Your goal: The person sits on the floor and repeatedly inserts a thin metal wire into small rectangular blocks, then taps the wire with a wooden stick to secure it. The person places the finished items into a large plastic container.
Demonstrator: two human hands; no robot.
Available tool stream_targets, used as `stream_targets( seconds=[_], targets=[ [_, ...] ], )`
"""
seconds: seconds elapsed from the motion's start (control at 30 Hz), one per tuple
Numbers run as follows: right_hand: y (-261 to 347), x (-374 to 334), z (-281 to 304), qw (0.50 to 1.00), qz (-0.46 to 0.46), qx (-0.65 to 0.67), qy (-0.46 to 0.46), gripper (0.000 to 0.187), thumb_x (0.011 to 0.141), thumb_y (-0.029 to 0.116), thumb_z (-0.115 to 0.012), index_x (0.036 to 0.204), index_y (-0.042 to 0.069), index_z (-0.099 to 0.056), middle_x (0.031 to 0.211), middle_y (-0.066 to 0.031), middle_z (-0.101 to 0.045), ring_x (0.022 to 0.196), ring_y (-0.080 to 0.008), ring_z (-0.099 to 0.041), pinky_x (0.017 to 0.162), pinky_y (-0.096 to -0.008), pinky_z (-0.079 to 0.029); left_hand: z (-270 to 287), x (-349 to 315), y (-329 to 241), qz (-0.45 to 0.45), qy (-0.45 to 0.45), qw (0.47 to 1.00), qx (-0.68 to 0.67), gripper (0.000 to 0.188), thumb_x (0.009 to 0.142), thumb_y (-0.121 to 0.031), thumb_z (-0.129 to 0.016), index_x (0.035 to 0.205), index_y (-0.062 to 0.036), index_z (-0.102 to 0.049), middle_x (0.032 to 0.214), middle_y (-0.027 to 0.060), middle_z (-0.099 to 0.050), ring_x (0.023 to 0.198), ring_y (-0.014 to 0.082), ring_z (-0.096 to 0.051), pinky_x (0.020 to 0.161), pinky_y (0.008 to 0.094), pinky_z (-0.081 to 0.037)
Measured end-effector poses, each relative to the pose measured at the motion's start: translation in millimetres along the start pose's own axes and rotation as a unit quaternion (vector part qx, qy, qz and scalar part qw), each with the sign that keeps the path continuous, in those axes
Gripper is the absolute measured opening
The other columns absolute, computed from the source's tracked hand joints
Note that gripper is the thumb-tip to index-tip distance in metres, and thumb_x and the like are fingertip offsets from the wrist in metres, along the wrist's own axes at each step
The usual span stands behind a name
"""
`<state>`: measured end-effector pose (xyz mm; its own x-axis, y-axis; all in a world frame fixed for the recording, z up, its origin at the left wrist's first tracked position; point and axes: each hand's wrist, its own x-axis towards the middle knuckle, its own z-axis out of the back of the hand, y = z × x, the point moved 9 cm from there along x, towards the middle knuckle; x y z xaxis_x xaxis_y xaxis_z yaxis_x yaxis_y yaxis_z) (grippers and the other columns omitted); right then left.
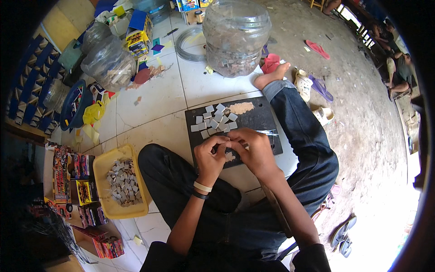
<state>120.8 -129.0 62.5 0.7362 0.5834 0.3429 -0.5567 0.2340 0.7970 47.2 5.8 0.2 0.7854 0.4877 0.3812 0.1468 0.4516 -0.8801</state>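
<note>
My left hand (209,156) and my right hand (256,149) meet over the near half of a black board (258,120) on the floor. Thumb and fingertips of both are pinched together around something too small to make out. Just beyond the fingers, small grey-white square pieces (217,119) lie scattered on the board. A tan crumbly patch (241,108) sits at its far edge, and another shows under my hands. Thin pale strands (270,133) stick out beside my right hand. My left wrist wears a light band and a black one.
At my left a yellow tray (100,192) holds many similar square pieces, with printed boxes (86,192) beside it. Ahead stand a large clear plastic jug (236,41) and a wire coil (181,45). My bent legs flank the board. Sandals (343,235) lie on the right; people sit far right.
</note>
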Motion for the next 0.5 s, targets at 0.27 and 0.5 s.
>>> stream_targets(
  seconds=[0.27, 0.5],
  targets=[
    [-2, -101, 47, 0.974, -0.177, -0.142, -0.005, 0.029, 0.101, 0.017, -0.078, 0.121, -0.003, -0.071, 0.104, -0.0261, -0.078, 0.094, -0.0421, -0.079, 0.080, -0.0475, -0.061, -1, 1, 4, 0.060, 0.030, 0.997, -0.024, 0.003, 0.091, 0.005, -0.078, 0.090, 0.0031, -0.076, 0.094, 0.0132, -0.084, 0.083, 0.0210, -0.081, 0.072, 0.0307, -0.059],
    [0, -135, 50, 0.960, -0.254, -0.073, 0.096, 0.042, 0.103, 0.008, -0.071, 0.143, 0.001, -0.061, 0.101, -0.0328, -0.075, 0.091, -0.0514, -0.075, 0.076, -0.0549, -0.058, -2, 3, 7, 0.081, 0.035, 0.995, -0.046, 0.006, 0.092, 0.003, -0.080, 0.088, 0.0031, -0.076, 0.095, 0.0117, -0.085, 0.079, 0.0150, -0.079, 0.062, 0.0260, -0.051]
  ],
)
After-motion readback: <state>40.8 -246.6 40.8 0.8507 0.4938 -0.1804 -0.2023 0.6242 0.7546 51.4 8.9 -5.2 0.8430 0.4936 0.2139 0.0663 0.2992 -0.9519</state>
